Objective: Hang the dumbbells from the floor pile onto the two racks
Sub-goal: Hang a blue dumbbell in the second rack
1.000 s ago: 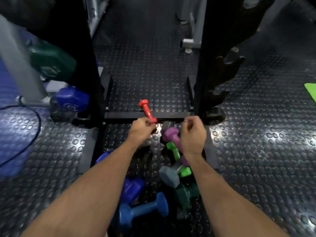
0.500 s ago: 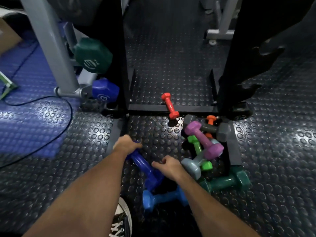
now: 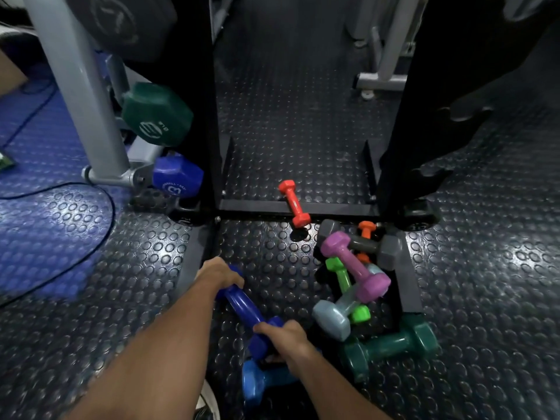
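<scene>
Most of the job looks undone: beside the black rack base bar (image 3: 333, 209) lie purple (image 3: 354, 266), lime, grey, orange and dark green (image 3: 391, 344) dumbbells, and a red one (image 3: 294, 204) rests across it. Nearer than the bar, the left hand (image 3: 219, 274) and right hand (image 3: 285, 336) each clasp an end of the glossy dark blue dumbbell (image 3: 242, 306), above the studded rubber floor (image 3: 485, 268). All have smooth coated hexagonal heads.

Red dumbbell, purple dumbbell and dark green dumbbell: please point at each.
red dumbbell (image 3: 294, 203), head view, on its handle.
purple dumbbell (image 3: 351, 264), head view, on its handle.
dark green dumbbell (image 3: 391, 344), head view, on its handle.
</scene>
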Motion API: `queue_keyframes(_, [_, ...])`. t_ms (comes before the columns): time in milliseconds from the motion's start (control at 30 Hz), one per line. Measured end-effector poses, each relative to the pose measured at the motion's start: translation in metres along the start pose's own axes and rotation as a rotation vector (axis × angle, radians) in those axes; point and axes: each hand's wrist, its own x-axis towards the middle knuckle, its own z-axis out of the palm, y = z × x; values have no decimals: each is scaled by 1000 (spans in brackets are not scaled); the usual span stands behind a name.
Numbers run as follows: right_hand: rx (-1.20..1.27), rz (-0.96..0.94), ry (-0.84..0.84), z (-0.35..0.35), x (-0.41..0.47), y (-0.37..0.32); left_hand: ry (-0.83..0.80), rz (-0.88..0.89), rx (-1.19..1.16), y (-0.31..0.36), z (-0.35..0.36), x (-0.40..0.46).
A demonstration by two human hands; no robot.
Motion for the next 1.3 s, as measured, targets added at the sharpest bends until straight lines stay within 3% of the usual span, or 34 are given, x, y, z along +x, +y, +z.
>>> queue_keyframes(400, [-118, -185, 254, -45, 0, -67, 162, 286, -74, 83, -45, -17])
queue_keyframes(600, [-295, -340, 353, -104, -38, -123, 158, 399, -274, 119, -67, -38])
queue_keyframes(833, [-474, -408, 396, -201, -98, -180, -196, 466, -718, 154, -50, -63])
queue_keyframes(1067, [-409, -475, 538, -313, -126, -193, -730, 538, -984, 196, -11, -109])
queue_keyframes(1300, [-391, -585, 751, -377, -143, -211, -807, 700, -892, 244, 36, -146])
